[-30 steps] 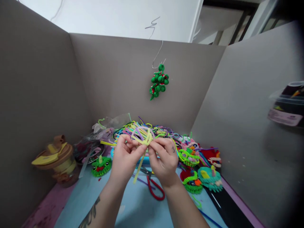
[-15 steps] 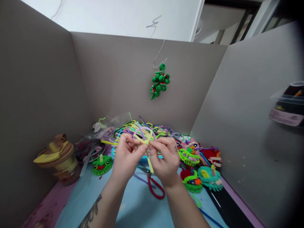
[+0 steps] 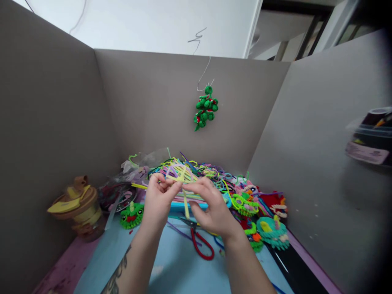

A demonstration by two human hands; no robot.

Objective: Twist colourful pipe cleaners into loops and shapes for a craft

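My left hand (image 3: pixel 159 198) pinches a looped piece of pipe cleaners (image 3: pixel 180 174), pale yellow and lilac, in front of the pile. From it a pale yellow end (image 3: pixel 186 205) hangs down. My right hand (image 3: pixel 211 208) is beside the piece with thumb and forefinger apart. Its forefinger reaches the crossing of the loops; whether it touches, I cannot tell. Below the hands lie scissors (image 3: pixel 202 245) with red handles, blades pointing away from me. Behind the hands, loose pipe cleaners (image 3: pixel 211 169) heap over a blue tray (image 3: pixel 180 207).
A green fuzzy figure (image 3: pixel 132 215) sits left, near a lidded cup (image 3: pixel 78 208). Several colourful figures (image 3: pixel 272 232) crowd the right side beside a black strip (image 3: pixel 294 265). A green ornament (image 3: pixel 206 108) hangs from a wire on the back panel (image 3: pixel 147 102). Grey panels enclose three sides.
My right thumb and fingers have come off the looped piece and spread apart. My left hand has shifted slightly left with the piece. The view has tilted a little.
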